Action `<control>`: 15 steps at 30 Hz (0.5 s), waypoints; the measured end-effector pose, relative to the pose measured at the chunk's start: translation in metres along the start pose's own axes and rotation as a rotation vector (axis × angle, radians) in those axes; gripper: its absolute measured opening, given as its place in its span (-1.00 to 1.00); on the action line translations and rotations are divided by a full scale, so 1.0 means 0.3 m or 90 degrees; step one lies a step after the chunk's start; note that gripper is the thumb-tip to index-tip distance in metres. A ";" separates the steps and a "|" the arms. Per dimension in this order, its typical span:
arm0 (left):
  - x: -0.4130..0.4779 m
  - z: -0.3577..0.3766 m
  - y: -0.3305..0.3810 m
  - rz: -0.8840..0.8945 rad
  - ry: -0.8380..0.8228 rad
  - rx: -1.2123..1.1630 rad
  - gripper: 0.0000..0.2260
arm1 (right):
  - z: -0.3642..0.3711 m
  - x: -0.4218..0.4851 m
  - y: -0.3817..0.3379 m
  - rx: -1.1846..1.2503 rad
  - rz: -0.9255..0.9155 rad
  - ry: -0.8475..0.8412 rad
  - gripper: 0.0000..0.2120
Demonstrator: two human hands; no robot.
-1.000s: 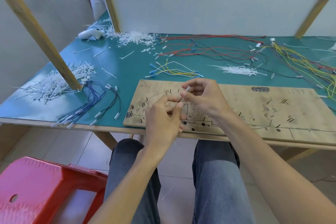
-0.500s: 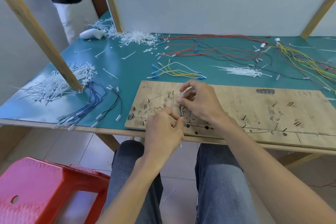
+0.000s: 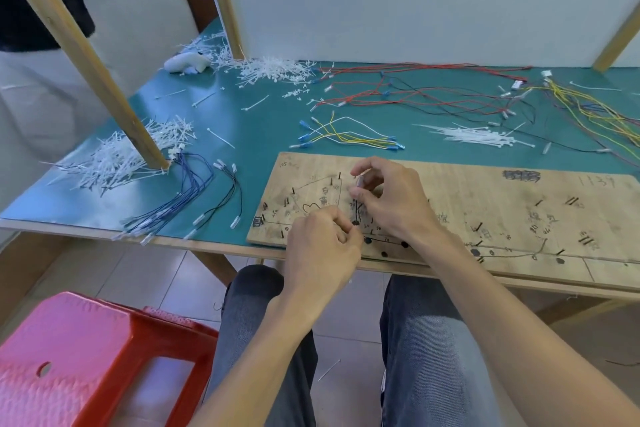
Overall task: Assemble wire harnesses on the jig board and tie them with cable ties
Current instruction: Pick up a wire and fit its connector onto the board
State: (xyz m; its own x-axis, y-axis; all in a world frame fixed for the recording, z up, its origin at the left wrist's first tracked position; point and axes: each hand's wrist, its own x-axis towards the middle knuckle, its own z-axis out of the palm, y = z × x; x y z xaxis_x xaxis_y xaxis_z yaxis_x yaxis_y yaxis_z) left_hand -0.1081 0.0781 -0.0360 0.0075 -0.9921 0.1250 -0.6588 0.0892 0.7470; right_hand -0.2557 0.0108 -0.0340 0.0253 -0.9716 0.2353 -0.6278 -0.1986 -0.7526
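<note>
The wooden jig board (image 3: 485,198), studded with black pegs and pen marks, lies at the near edge of the teal table. My right hand (image 3: 391,199) hovers over its left part, fingers pinched on a small white connector (image 3: 358,184) with a dark wire running down. My left hand (image 3: 322,250) is closed just below it, at the board's front edge, gripping the lower end of that wire. A bundle of blue and black wires (image 3: 183,198) lies left of the board. Loose white cable ties (image 3: 474,137) lie behind it.
Yellow-white wires (image 3: 349,137) sit behind the board, red and black wires (image 3: 415,90) farther back, yellow ones (image 3: 595,111) at right. Heaps of cut tie ends (image 3: 117,156) surround a slanted wooden post (image 3: 104,73). A red stool (image 3: 86,357) stands at lower left.
Both hands have come down from above the board to its left front part. The left hand dropped lower toward the front edge, pulling away from the right hand.
</note>
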 end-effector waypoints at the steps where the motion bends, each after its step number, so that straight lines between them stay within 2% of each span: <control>1: 0.001 0.000 -0.001 -0.003 0.000 0.004 -0.82 | -0.001 0.000 -0.001 -0.001 0.001 0.001 -0.80; 6: 0.003 -0.013 0.005 -0.010 0.006 0.053 -0.80 | -0.003 0.002 -0.014 -0.068 -0.020 0.012 -0.82; 9: 0.010 -0.023 0.015 -0.023 -0.003 0.086 -0.83 | 0.002 -0.009 -0.008 -0.133 -0.052 0.012 -0.91; 11: 0.011 -0.027 0.016 -0.025 -0.019 0.099 -0.86 | 0.007 -0.025 0.001 -0.161 -0.061 -0.008 -0.89; 15: 0.002 -0.047 0.011 0.017 -0.047 0.172 -0.86 | 0.010 -0.042 0.010 -0.141 -0.073 0.019 -0.88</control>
State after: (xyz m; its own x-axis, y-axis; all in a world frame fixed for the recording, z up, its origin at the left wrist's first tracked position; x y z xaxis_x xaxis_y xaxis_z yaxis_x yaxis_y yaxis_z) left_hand -0.0996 0.0791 -0.0243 -0.0601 -0.9944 0.0869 -0.8348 0.0978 0.5418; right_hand -0.2555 0.0222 -0.0412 0.0847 -0.9395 0.3320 -0.7778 -0.2705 -0.5673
